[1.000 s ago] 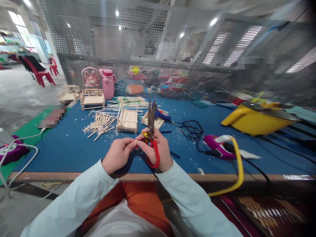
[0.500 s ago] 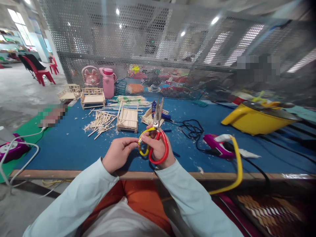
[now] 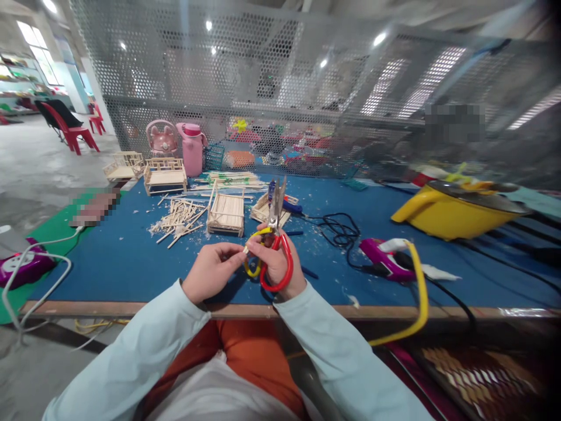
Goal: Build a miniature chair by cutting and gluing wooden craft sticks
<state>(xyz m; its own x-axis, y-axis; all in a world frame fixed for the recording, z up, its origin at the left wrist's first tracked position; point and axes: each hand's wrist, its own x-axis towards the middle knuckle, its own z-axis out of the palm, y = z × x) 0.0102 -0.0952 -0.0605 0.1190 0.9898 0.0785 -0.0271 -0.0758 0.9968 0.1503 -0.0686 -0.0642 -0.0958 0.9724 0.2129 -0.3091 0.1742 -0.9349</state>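
My right hand [image 3: 280, 263] is closed around a pair of scissors [image 3: 276, 207] with one red and one yellow handle loop, blades pointing away from me and slightly apart. Its thumb and forefinger also meet a small pale piece, perhaps a bit of stick [image 3: 246, 249]. From the other side my left hand [image 3: 213, 272] pinches that piece; most of it is hidden by fingertips. Beyond the hands stands a small bed-like frame of thin sticks [image 3: 227, 213]. To its right, a partly built stick frame [image 3: 263, 209] lies by a blue glue gun [image 3: 291, 204], partly behind the blades.
Loose cut sticks [image 3: 179, 219] lie left of centre. Two more stick models [image 3: 164, 175] and a pink bottle [image 3: 191, 149] stand at the back left. On the right are a purple power strip [image 3: 381, 260] with cables and a yellow pot [image 3: 451, 213]. A perforated metal screen [image 3: 245, 76] rises behind.
Both hands stay together at the small piece. The right hand and scissors have shifted slightly left, and the view has moved a little.
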